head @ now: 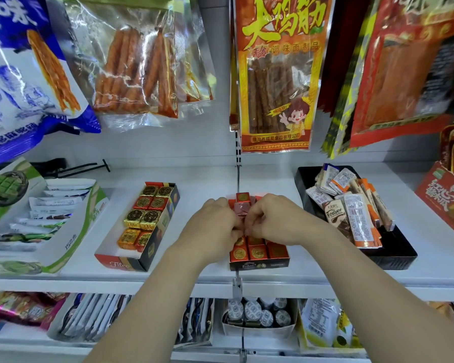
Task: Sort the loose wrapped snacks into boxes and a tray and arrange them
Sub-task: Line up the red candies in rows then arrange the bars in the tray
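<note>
Near the shelf's [207, 183] front edge, left hand [212, 226] and right hand [275, 221] pinch foil cubes [243, 205], seemingly light, slippery; grip flat sides

On the white metal shelf [207, 184], the small red cardboard box [258, 264] of foil-wrapped cubes [257, 251] stands in the middle, with the long black-sided cardboard box [131, 262] to its left and the black plastic tray [393, 255] of wrapped bars [357, 213] to its right. The left hand [215, 221] and the right hand [275, 218] meet over the small box, fingers curled onto the cubes.
</note>
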Action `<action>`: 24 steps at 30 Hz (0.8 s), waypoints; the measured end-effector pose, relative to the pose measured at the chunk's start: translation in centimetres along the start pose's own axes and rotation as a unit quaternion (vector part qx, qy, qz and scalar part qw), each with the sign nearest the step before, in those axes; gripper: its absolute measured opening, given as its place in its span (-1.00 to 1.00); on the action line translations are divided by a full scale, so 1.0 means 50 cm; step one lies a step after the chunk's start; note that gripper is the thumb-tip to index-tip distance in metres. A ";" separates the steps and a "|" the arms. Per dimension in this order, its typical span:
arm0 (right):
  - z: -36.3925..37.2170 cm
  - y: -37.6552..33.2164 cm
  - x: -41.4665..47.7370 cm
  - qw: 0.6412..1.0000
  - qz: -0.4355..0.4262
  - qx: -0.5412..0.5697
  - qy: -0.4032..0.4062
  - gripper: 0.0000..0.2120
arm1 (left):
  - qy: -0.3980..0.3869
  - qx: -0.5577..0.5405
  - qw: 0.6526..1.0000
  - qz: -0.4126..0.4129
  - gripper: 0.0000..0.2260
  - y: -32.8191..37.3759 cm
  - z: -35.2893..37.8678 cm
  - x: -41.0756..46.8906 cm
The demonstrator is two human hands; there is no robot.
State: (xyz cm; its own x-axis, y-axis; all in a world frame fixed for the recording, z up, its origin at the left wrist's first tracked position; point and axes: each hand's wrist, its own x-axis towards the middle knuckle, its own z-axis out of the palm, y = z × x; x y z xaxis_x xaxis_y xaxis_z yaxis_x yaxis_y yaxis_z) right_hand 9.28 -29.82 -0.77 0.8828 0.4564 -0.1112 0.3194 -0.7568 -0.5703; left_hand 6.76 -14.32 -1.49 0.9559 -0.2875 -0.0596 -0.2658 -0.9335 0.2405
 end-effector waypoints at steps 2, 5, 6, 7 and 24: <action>0.001 0.002 0.001 1.000 0.005 0.004 0.002 -0.88 | 0.036 -0.029 0.999 -0.011 -0.83 -0.001 -0.003 0.001; -0.001 0.006 0.000 1.000 0.006 0.001 0.001 -0.87 | 0.082 -0.043 0.995 -0.036 -0.82 -0.006 -0.011 0.000; -0.002 0.007 -0.001 1.000 0.004 -0.003 -0.001 -0.87 | 0.086 -0.042 0.995 -0.041 -0.82 -0.007 -0.012 0.000; -0.003 0.007 -0.002 1.000 0.001 -0.004 -0.006 -0.87 | 0.089 -0.040 0.994 -0.045 -0.81 -0.006 -0.011 0.001; 0.032 -0.022 0.023 0.978 0.086 -0.128 0.138 -0.73 | 0.133 -0.121 0.971 -0.156 -0.81 0.010 0.014 0.013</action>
State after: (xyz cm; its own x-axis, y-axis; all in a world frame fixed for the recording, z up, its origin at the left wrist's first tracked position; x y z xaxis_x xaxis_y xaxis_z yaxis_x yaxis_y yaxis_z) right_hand 9.37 -27.72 -1.54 0.9792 0.1951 0.0562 0.2026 -0.9197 -0.3362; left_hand 7.16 -15.14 -2.09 0.9922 0.0971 0.0786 0.0486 -0.8797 0.4730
